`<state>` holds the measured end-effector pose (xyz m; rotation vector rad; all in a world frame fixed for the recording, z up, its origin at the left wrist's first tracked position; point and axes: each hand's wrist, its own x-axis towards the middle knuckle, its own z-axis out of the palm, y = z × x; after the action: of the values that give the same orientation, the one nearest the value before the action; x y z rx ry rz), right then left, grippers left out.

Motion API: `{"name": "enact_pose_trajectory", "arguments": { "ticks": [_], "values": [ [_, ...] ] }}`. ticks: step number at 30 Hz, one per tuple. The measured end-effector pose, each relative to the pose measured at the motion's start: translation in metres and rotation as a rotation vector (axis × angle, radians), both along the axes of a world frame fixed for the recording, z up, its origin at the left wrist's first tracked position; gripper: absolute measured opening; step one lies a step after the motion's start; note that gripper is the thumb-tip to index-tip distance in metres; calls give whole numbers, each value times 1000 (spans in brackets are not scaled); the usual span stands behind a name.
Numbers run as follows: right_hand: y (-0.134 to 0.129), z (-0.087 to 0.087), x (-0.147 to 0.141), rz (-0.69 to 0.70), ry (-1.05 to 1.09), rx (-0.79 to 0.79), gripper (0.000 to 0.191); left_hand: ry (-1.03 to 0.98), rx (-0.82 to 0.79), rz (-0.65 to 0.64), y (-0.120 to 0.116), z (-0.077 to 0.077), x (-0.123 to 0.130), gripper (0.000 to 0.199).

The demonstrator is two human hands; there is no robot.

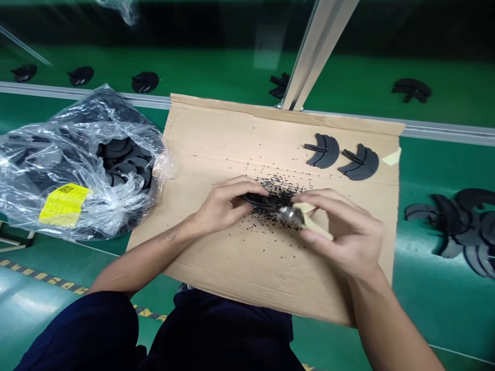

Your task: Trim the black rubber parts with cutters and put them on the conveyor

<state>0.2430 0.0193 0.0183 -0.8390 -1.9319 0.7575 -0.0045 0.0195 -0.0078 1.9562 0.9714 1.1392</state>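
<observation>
My left hand pinches a dark plastic part over the middle of a cardboard sheet. To its right, my right hand grips a small tool wrapped in pale tape; its shiny tip is blurred and meets or nearly meets the part. Many tiny black scraps lie scattered beneath both hands. Two black curved parts with stems, one beside the other, rest on the upper right of the cardboard.
A clear plastic bag of black discs with a yellow label sits at the left. Black curved parts are piled on the green table at the right. A metal post rises behind the cardboard.
</observation>
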Motion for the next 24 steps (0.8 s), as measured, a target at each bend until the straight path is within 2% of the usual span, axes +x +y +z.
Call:
{"name": "enact_pose_trajectory", "arguments": {
  "ticks": [3, 6, 14, 24],
  "values": [
    [5, -2, 7, -165, -191, 161, 44, -35, -20, 29, -1, 1, 0, 28],
    [7, -2, 11, -144, -327, 220, 47, -63, -38, 22, -3, 2, 1, 27],
    [6, -1, 12, -71, -332, 248, 48, -91, -23, -53, -3, 2, 0, 31],
    [8, -2, 12, -60, -312, 273, 47, -97, -4, -55, -3, 3, 0, 29]
  ]
}}
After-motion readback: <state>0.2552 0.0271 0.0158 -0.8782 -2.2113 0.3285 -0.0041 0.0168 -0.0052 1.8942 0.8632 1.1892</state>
